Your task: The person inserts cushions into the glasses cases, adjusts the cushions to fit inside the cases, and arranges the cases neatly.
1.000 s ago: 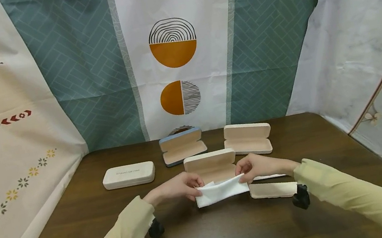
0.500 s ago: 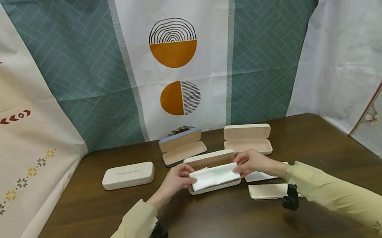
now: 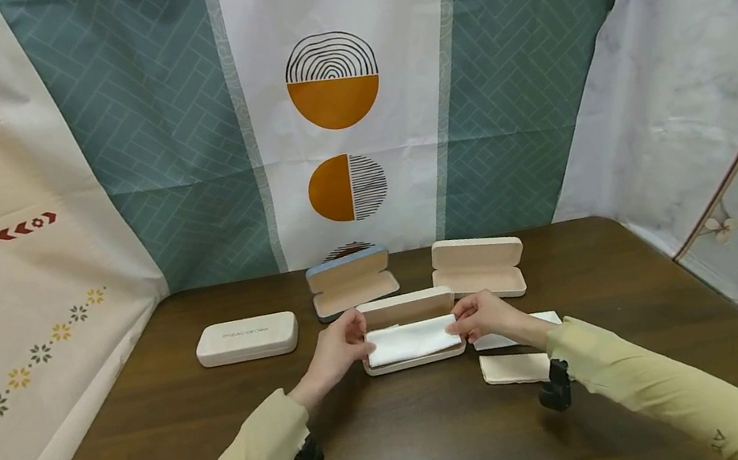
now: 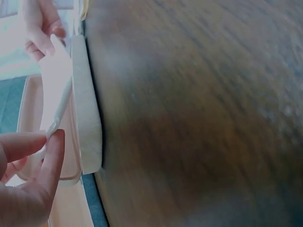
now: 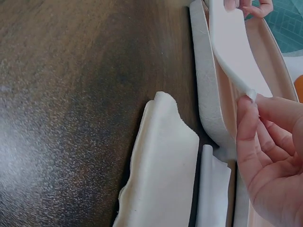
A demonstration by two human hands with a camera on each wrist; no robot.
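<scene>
- White folded cloth [image 3: 412, 340] is sitting over the open tray of the nearest glasses case [image 3: 416, 360], stretched flat between both hands.
- Left hand [image 3: 337, 347] pinches the cloth's left end between thumb and fingertips; the left wrist view shows the thin edge caught right at the fingertip.
- Right hand [image 3: 482, 314] pinches the right end the same way, thumb and forefinger on the corner.
- That case is beige, lid up, on the dark wooden table [image 3: 153, 429].
- Two more folded cloths lie just to the right of it: a white one [image 3: 515, 336] under the right wrist and a cream one [image 3: 515, 367] nearer the person.
- Further back: a blue-edged open case [image 3: 352, 282] and a beige open case [image 3: 479, 268]; a closed white case [image 3: 247, 338] sits off to the left, well apart.
- Patterned fabric hangs behind everything.
</scene>
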